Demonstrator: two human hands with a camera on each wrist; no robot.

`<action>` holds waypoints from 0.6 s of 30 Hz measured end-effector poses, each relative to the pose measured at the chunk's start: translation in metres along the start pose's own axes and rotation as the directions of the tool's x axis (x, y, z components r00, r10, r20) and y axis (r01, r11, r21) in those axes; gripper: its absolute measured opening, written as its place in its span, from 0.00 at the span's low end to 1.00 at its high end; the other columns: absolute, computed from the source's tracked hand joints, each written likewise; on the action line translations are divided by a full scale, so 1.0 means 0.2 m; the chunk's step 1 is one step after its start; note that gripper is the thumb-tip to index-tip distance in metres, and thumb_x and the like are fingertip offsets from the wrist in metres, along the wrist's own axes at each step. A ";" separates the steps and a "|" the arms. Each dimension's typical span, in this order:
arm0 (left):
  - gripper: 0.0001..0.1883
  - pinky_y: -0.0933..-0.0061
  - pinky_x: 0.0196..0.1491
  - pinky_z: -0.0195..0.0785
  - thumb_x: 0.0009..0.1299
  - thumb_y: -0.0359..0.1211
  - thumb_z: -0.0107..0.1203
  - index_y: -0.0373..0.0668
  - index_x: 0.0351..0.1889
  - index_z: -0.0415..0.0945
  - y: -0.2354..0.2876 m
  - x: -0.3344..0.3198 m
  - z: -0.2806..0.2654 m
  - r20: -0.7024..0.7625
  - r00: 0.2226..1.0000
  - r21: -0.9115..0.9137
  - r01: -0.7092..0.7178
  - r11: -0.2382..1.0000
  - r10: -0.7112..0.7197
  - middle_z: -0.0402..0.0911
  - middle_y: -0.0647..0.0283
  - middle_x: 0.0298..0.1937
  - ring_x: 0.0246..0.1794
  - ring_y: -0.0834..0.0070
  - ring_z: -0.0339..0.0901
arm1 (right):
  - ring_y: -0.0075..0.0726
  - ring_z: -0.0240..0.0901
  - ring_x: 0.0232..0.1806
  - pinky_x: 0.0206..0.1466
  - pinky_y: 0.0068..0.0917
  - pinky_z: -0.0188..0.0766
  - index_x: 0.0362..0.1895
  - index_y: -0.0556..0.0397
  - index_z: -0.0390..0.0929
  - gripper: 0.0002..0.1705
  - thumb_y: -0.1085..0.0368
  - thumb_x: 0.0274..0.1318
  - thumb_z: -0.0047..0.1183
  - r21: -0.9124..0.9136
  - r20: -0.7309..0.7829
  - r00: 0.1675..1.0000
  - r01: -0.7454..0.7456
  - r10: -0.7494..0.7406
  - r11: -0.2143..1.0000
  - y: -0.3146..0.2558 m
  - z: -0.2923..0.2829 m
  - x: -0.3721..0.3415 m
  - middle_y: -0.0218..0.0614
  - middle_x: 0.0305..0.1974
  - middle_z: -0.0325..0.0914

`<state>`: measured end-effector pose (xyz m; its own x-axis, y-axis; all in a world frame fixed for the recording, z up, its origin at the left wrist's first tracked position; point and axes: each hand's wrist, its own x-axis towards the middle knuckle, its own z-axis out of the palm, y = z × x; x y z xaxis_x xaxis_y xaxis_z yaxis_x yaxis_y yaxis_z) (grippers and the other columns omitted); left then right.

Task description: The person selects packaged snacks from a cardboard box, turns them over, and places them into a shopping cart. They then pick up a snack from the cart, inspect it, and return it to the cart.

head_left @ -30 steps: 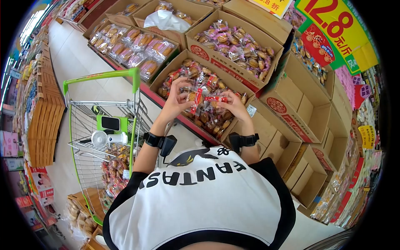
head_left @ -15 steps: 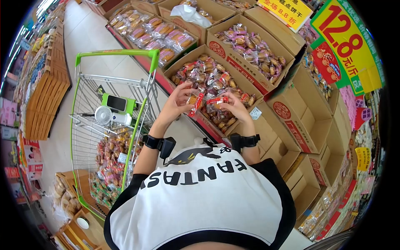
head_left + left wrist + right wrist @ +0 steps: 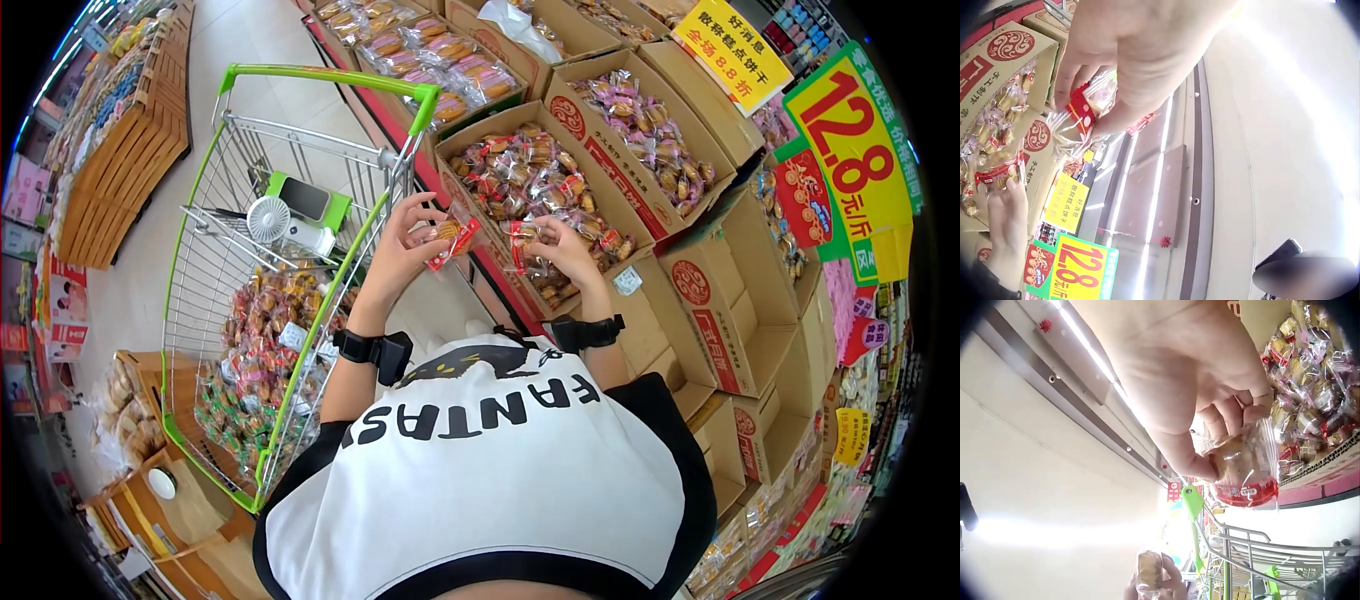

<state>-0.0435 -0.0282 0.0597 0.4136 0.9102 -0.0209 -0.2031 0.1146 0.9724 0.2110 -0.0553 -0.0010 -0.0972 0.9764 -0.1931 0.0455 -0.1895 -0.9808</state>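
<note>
In the head view my left hand (image 3: 400,245) pinches a small clear packet with a red end (image 3: 458,243), a round biscuit inside. It is held above the gap between the cart and the boxes. My right hand (image 3: 568,252) grips a similar biscuit packet (image 3: 519,246) over the near edge of an open carton heaped with wrapped biscuits (image 3: 525,165). The right wrist view shows thumb and fingers around this packet (image 3: 1241,472), its red printed band lowest. In the left wrist view the other packet's red, dotted strip (image 3: 1081,107) shows between thumb and fingers.
A green-handled shopping cart (image 3: 330,73) stands at left, with many wrapped snacks (image 3: 265,350), a phone (image 3: 303,198) and a small white fan (image 3: 268,220) in it. More cartons of biscuits stand behind; emptier cartons (image 3: 735,285) are at right. A price sign (image 3: 850,140) hangs at right.
My left hand has carried its packet left, away from the carton and from the right hand. The view has swung so the cart and boxes sit differently; both hands keep their packets.
</note>
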 end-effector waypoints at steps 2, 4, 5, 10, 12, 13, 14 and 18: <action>0.30 0.81 0.40 0.64 0.51 0.19 0.53 0.43 0.53 0.57 0.00 -0.02 -0.02 -0.027 1.000 0.036 0.011 0.999 -0.010 0.69 0.60 0.42 0.37 0.77 0.70 | 0.22 0.65 0.32 0.35 0.20 0.63 0.40 0.56 0.66 0.18 0.70 0.41 0.54 -0.023 0.016 1.000 -0.011 0.011 1.000 -0.01 0.02 0.00 0.31 0.29 0.70; 0.30 0.81 0.40 0.64 0.51 0.19 0.53 0.42 0.53 0.57 0.04 -0.04 0.00 -0.022 1.000 -0.007 0.022 1.000 -0.022 0.70 0.60 0.40 0.36 0.77 0.70 | 0.22 0.64 0.32 0.35 0.20 0.62 0.40 0.56 0.68 0.15 0.67 0.45 0.51 0.066 0.039 0.993 -0.111 0.108 0.992 -0.01 0.03 0.01 0.31 0.31 0.70; 0.30 0.81 0.39 0.65 0.51 0.19 0.53 0.42 0.53 0.57 0.05 -0.05 0.00 -0.012 0.999 -0.049 0.033 0.998 -0.033 0.71 0.60 0.39 0.35 0.77 0.71 | 0.22 0.64 0.32 0.35 0.20 0.62 0.40 0.56 0.68 0.15 0.67 0.45 0.51 0.066 0.039 0.993 -0.112 0.109 0.992 0.00 0.04 0.01 0.31 0.31 0.70; 0.30 0.81 0.37 0.66 0.51 0.19 0.53 0.42 0.53 0.56 0.07 -0.07 -0.01 0.006 1.000 -0.027 0.010 1.000 -0.010 0.73 0.58 0.38 0.33 0.78 0.71 | 0.21 0.63 0.35 0.36 0.18 0.63 0.41 0.58 0.67 0.15 0.61 0.52 0.45 -0.107 0.051 0.998 -0.016 0.022 0.994 -0.07 0.10 0.00 0.33 0.36 0.68; 0.30 0.81 0.36 0.66 0.51 0.19 0.53 0.41 0.53 0.56 0.09 -0.10 -0.01 0.002 1.000 -0.018 0.009 1.000 -0.009 0.73 0.56 0.39 0.33 0.79 0.71 | 0.21 0.63 0.35 0.36 0.18 0.64 0.42 0.58 0.67 0.15 0.61 0.53 0.44 -0.058 0.078 0.995 -0.053 0.057 0.997 -0.09 0.14 -0.01 0.32 0.36 0.68; 0.30 0.82 0.36 0.66 0.51 0.19 0.53 0.41 0.53 0.56 0.08 -0.11 -0.02 0.003 1.000 -0.007 0.022 1.000 -0.022 0.73 0.55 0.39 0.33 0.80 0.71 | 0.21 0.64 0.34 0.33 0.19 0.66 0.42 0.58 0.67 0.15 0.62 0.53 0.44 -0.103 0.093 0.996 0.006 0.004 0.995 -0.09 0.15 0.00 0.32 0.35 0.69; 0.30 0.82 0.35 0.66 0.51 0.19 0.53 0.41 0.53 0.56 0.08 -0.11 -0.03 0.004 0.999 0.004 0.034 0.999 -0.034 0.73 0.54 0.40 0.32 0.80 0.71 | 0.21 0.65 0.33 0.30 0.19 0.68 0.42 0.58 0.67 0.15 0.62 0.53 0.43 -0.146 0.110 0.993 0.066 -0.050 0.987 -0.09 0.17 0.00 0.32 0.34 0.70; 0.30 0.82 0.36 0.66 0.51 0.20 0.54 0.40 0.53 0.57 0.05 -0.16 -0.06 -0.002 0.999 -0.011 0.032 0.999 -0.032 0.74 0.54 0.38 0.32 0.81 0.71 | 0.23 0.69 0.36 0.38 0.19 0.68 0.46 0.60 0.66 0.16 0.63 0.56 0.39 -0.004 0.332 0.934 -0.142 0.135 0.990 -0.14 0.25 0.01 0.36 0.38 0.70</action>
<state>-0.0690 -0.0507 0.0670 0.4182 0.9068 -0.0523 -0.1999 0.1481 0.9686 0.1600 -0.0526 0.0251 -0.4144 0.8514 -0.3216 0.0631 -0.3256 -0.9434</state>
